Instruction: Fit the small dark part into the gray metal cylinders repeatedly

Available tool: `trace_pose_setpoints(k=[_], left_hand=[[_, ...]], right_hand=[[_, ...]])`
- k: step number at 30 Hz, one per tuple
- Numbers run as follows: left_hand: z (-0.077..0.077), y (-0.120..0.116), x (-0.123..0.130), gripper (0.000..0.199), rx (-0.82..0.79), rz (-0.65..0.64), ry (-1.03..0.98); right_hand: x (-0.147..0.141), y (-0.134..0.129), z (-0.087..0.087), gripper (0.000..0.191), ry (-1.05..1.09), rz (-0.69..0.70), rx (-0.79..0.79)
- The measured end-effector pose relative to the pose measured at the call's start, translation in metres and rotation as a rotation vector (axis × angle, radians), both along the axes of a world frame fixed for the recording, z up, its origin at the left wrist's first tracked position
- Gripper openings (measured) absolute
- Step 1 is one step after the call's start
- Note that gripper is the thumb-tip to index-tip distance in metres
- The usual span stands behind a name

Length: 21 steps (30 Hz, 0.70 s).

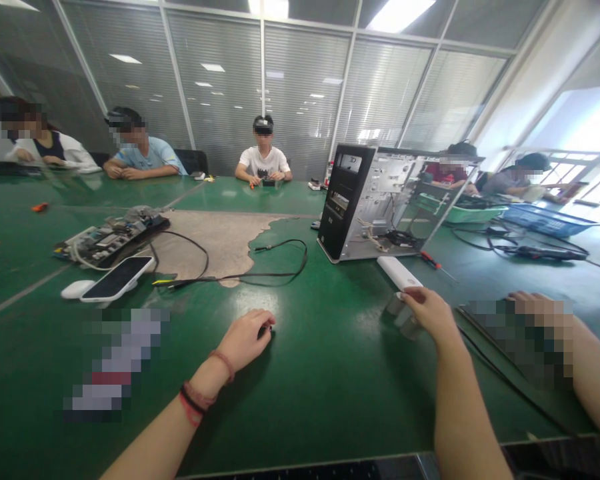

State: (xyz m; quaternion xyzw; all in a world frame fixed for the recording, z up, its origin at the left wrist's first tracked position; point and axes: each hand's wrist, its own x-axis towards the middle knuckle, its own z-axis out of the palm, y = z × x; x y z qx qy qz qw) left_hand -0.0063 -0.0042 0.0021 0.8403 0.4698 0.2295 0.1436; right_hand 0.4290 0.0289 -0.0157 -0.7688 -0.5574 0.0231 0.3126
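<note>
Near the middle of the green table (310,373), my left hand (245,340) curls round a small black object (265,331), mostly hidden by the fingers, so its kind cannot be told. Woven bands circle that wrist. Further right, my right hand (430,313) is closed, thumb and fingers pinched at a small grey, metallic-looking piece (394,305). Just beyond those fingertips lies a long white device (399,272) with rounded ends. An open black computer tower (347,200) stands behind it, its side off and cables showing inside.
Another person's hand (545,313) rests by a dark flat panel (500,340) at right. A red screwdriver (433,260) lies beside the tower. Left are a phone (120,277), a circuit assembly (115,237) and a black cable (280,273). A blue basket (550,220) stands far right; several people sit around.
</note>
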Motion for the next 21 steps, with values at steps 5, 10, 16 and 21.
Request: trace_pose_setpoints(k=[5,10,16,21], left_hand=[[0.001,0.000,0.000,0.016,0.000,0.003,0.009],[0.002,-0.001,0.002,0.016,0.015,-0.016,0.025],[0.001,-0.001,0.003,0.016,0.035,-0.024,0.048],[-0.001,0.000,0.002,0.017,0.038,-0.028,0.056]], right_hand=[[0.007,-0.029,0.005,0.043,0.048,-0.044,0.070],[-0.014,-0.064,-0.015,0.056,0.057,-0.010,0.198],[-0.048,-0.080,-0.034,0.063,-0.091,-0.046,0.212],[-0.041,-0.076,-0.036,0.052,-0.040,-0.070,0.165]])
